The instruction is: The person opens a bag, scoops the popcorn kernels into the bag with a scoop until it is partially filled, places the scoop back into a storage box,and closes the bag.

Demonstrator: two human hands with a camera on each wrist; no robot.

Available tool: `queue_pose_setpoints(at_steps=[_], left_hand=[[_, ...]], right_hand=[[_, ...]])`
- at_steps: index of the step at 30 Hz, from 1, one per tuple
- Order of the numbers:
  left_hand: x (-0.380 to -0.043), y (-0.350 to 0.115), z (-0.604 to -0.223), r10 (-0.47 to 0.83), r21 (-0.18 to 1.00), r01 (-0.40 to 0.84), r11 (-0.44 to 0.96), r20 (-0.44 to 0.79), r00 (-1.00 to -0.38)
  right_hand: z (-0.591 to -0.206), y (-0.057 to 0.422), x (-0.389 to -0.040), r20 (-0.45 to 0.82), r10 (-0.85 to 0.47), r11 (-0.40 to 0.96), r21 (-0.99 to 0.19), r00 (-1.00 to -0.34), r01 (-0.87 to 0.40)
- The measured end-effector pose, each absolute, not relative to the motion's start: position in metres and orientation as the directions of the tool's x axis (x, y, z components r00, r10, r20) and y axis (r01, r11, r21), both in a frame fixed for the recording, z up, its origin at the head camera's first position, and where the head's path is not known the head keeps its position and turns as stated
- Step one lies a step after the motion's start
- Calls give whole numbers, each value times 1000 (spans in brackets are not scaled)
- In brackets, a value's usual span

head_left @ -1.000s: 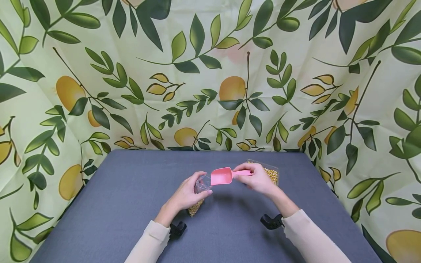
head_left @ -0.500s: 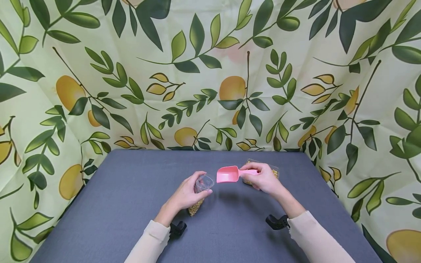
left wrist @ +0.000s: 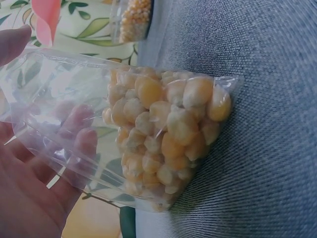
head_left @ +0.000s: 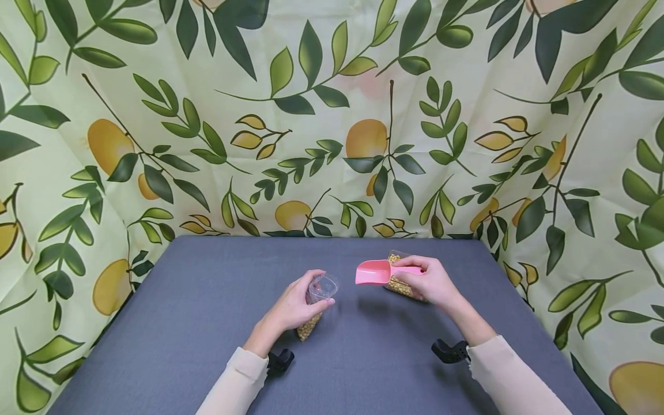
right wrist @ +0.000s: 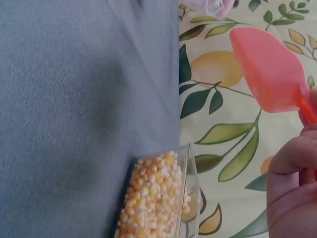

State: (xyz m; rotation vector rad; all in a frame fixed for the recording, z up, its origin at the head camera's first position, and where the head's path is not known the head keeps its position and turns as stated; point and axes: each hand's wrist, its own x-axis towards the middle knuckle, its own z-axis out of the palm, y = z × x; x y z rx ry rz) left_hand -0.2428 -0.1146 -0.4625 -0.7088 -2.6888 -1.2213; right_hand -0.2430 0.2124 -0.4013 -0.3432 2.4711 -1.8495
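My left hand (head_left: pixel 293 304) holds a clear plastic bag (left wrist: pixel 161 134) near its open mouth, thumb on one side and fingers on the other. Corn kernels (left wrist: pixel 163 119) fill the bag's lower part, and its bottom rests on the table. My right hand (head_left: pixel 429 281) grips a pink scoop (head_left: pixel 374 272) by the handle, raised level, to the right of the bag. No kernels show in the scoop's bowl. Below and behind the right hand stands a clear box (right wrist: pixel 184 183) of corn kernels, partly hidden by that hand in the head view.
A grey-blue cloth covers the table (head_left: pixel 218 323). Leaf-and-fruit patterned fabric (head_left: pixel 332 144) hangs behind it and at both sides. Black wrist mounts (head_left: pixel 450 350) sit under both forearms.
The right hand has moved right with the scoop, away from the bag's mouth and over toward the box. The left hand and the bag stay in place.
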Motion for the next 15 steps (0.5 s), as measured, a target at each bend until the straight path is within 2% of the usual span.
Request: queue_pose_setpoints(at_steps=[15], left_hand=[[-244,-115,-463,383,682,456,571,270,-884]], right_hand=[[-403,237,-241,120,-174,255,-953,-977,-162]])
